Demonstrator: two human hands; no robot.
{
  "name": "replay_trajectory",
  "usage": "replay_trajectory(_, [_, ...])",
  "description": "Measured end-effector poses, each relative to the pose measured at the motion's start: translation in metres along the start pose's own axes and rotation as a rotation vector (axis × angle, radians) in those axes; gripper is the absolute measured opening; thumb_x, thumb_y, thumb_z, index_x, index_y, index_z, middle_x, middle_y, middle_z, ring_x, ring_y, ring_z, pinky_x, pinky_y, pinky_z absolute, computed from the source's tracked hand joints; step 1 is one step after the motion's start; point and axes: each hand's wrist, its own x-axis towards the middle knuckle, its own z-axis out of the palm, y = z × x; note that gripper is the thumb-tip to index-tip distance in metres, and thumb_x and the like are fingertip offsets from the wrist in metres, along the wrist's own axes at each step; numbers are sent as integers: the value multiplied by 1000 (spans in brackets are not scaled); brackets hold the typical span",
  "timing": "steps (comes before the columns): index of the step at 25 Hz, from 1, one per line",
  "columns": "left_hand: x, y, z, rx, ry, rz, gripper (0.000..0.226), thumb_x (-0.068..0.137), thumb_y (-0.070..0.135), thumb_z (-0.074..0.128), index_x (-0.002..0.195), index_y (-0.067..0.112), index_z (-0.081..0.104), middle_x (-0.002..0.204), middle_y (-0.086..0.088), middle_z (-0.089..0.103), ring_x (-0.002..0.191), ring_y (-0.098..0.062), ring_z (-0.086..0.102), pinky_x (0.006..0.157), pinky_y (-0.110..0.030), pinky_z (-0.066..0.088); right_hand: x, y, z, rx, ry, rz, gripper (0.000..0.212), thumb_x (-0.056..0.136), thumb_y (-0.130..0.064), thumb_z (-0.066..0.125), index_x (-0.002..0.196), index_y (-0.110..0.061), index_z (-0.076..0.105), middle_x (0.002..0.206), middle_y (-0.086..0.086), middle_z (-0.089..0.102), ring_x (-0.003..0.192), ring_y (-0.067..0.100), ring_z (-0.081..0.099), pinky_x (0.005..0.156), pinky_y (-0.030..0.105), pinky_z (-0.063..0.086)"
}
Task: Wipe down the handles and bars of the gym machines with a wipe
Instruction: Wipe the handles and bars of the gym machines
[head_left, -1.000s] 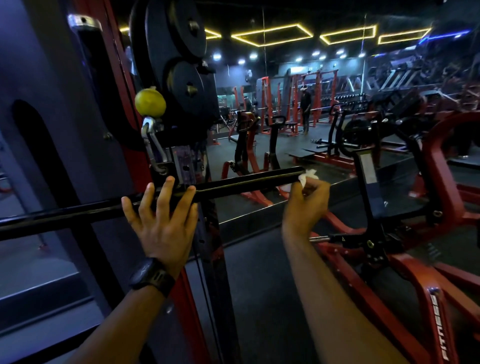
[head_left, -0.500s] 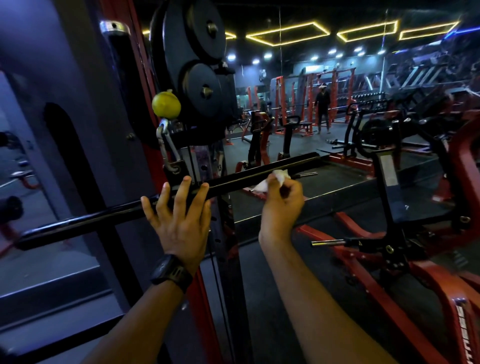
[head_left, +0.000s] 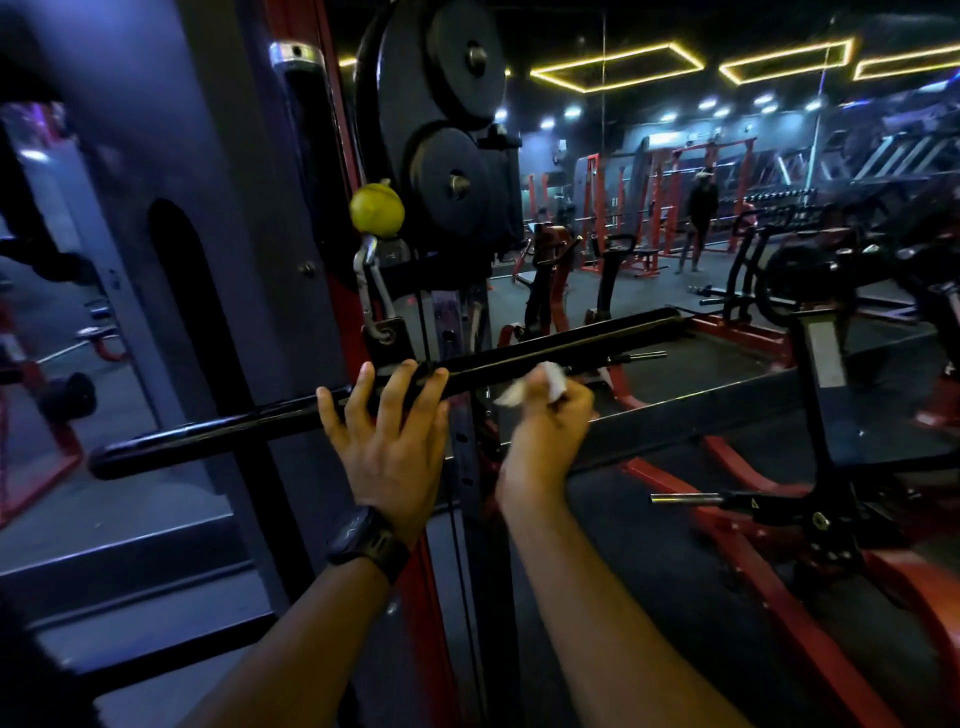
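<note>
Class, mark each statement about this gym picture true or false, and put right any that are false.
1. The right hand grips a white wipe. True.
2. The left wrist is bare. False: a dark watch is strapped on it.
3. The left hand lays its fingers over the black bar. True.
4. The ball above the bar is red. False: it is yellow.
5. Black weight plates sit on the rack above the bar. True.
</note>
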Motion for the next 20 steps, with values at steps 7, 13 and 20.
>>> replay_trajectory(7, [0,1,5,-2,-9,-2,28,99,34,54,127,32,53,128,2,53,123,-34,47,108,-66,26,-21,10,12,2,-36,-17,7,97,-14,55,94,-19,52,90,1,61,82,9,62,78,28,52])
replay_trajectory(13, [-1,3,6,-8,0,13,29,98,33,55,127,32,54,126,0,57,122,-34,48,106,-68,28,-16,16,16,24,-118,15,5,96,-15,55,97,-19,53,97,3,63,86,9,65,78,29,55])
replay_trajectory(20, [0,-7,6,0,-8,19,38,91,32,61,128,32,52,128,3,50,122,-33,45,107,-65,26,-32,34,7,-167,-341,-89,4,94,-17,61,95,-16,58,90,0,66,84,12,66,77,30,53])
